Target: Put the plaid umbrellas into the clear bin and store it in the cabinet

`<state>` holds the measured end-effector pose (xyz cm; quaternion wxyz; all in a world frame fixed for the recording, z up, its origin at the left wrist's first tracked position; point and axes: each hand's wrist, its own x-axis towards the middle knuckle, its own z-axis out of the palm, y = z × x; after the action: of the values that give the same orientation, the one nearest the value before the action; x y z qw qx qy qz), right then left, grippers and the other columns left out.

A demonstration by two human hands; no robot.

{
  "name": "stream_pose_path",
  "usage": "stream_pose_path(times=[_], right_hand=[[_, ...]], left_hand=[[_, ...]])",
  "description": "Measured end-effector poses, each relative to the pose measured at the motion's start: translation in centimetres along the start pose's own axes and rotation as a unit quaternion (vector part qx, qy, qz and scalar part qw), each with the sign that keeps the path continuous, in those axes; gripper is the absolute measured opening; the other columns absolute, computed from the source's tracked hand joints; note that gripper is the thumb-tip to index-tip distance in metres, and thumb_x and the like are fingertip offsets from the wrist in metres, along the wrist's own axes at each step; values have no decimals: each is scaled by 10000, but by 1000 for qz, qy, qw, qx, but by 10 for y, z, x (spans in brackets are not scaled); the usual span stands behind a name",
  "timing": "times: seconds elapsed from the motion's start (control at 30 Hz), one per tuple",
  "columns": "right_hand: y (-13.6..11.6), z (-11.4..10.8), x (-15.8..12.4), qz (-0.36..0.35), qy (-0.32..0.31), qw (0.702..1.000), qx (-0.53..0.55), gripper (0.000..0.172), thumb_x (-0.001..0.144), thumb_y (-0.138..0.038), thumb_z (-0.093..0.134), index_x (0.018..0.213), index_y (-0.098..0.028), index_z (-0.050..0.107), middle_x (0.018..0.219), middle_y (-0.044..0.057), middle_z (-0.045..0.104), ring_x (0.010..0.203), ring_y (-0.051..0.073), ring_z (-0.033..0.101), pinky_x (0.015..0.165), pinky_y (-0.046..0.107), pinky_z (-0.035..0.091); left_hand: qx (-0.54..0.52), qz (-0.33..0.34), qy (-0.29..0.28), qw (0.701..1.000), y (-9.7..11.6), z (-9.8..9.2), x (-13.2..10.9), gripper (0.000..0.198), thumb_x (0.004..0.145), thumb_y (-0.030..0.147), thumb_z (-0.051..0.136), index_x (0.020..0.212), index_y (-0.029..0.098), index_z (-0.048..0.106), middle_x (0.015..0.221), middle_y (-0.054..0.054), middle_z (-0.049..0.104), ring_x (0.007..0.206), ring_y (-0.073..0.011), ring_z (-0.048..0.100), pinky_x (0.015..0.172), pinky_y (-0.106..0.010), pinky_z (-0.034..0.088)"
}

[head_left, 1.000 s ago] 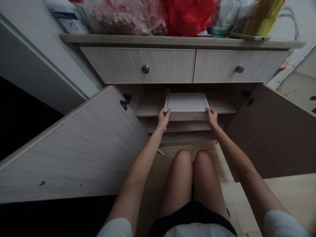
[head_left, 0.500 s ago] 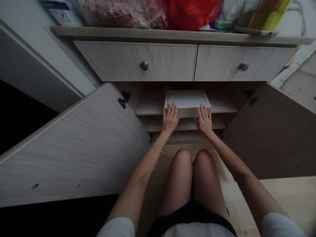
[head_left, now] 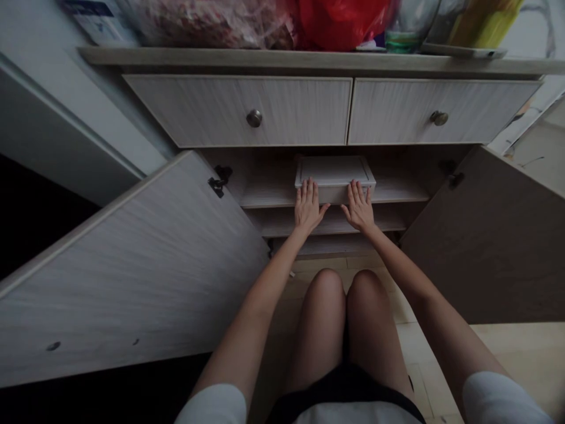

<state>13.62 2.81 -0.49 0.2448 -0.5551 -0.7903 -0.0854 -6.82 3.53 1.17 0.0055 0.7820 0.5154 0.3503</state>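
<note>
Since one second ago, the white box [head_left: 334, 171] has gone deeper onto the upper shelf [head_left: 267, 191]. Its front face now sits about level with the shelf edge instead of overhanging it. Both hands have left the box's front corners and moved to its front face.

Left hand [head_left: 309, 207]: laid flat, fingers straight and slightly spread, fingertips against the left half of the box's front face. It grips nothing.

Right hand [head_left: 359, 207]: the same posture, fingertips against the right half of the box's front face, thumb out to the side. It grips nothing.

Box: rectangular, white, with a raised border on its lid, lying flat inside the open cabinet. Directly below the box is the lower shelf [head_left: 282, 222].

Above the box are two closed drawers side by side, each with a round metal knob, the left knob [head_left: 253, 118] and the right knob [head_left: 438, 118].

Left of the box, the left door [head_left: 132, 265] stands swung wide open. Right of the box, the right door [head_left: 485, 235] is open likewise.

Higher above the box, the cabinet top [head_left: 309, 59] carries a red bag [head_left: 339, 20], a clear plastic bag [head_left: 212, 23] and a glass [head_left: 406, 26].

Below the box, the person's bare knees [head_left: 344, 300] are together over a tiled floor [head_left: 507, 347].
</note>
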Motion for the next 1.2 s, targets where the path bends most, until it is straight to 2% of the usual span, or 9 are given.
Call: stream_pose_path(times=[0.17, 0.3, 0.57, 0.93, 1.2], right_hand=[[12, 5, 23, -2, -3, 1000, -26, 750, 1022, -479, 209, 1608, -18, 131, 1686, 177, 92, 1573, 290, 8, 1239, 576, -56], [23, 11, 43, -5, -20, 999, -48, 761, 1022, -512, 171, 1609, -27, 145, 1684, 185, 100, 1571, 300, 43, 1237, 593, -29], [40, 20, 79, 5, -55, 997, -47, 761, 1022, -514, 150, 1609, -30, 149, 1688, 172, 90, 1570, 306, 41, 1230, 611, -38], [52, 32, 112, 17, -79, 994, -74, 754, 1025, -522, 174, 1625, -70, 110, 1693, 162, 94, 1569, 321, -3, 1225, 631, -45], [50, 30, 114, 13, -88, 994, -61, 785, 1017, -543, 165, 1614, -36, 127, 1691, 175, 59, 1569, 318, -3, 1221, 633, -48]], left_hand=[[53, 6, -28, 998, -4, 3, 23, 847, 969, 546, 396, 1563, -37, 237, 1664, -252, 133, 1571, -340, 69, 1266, -532, 18], [96, 0, -53, 994, -11, 4, 43, 833, 974, 535, 382, 1580, -8, 204, 1675, -228, 130, 1574, -322, 64, 1271, -522, 27], [92, -4, -74, 993, -26, 16, 76, 837, 974, 551, 372, 1598, 31, 168, 1688, -206, 100, 1576, -318, 36, 1271, -530, 5], [76, -3, -94, 993, -48, 27, 106, 860, 972, 596, 338, 1613, 66, 118, 1699, -175, 55, 1580, -281, -13, 1263, -498, -35], [61, -10, -98, 993, -53, 31, 109, 856, 969, 594, 342, 1626, 117, 73, 1706, -151, 21, 1579, -282, -48, 1259, -522, -21]])
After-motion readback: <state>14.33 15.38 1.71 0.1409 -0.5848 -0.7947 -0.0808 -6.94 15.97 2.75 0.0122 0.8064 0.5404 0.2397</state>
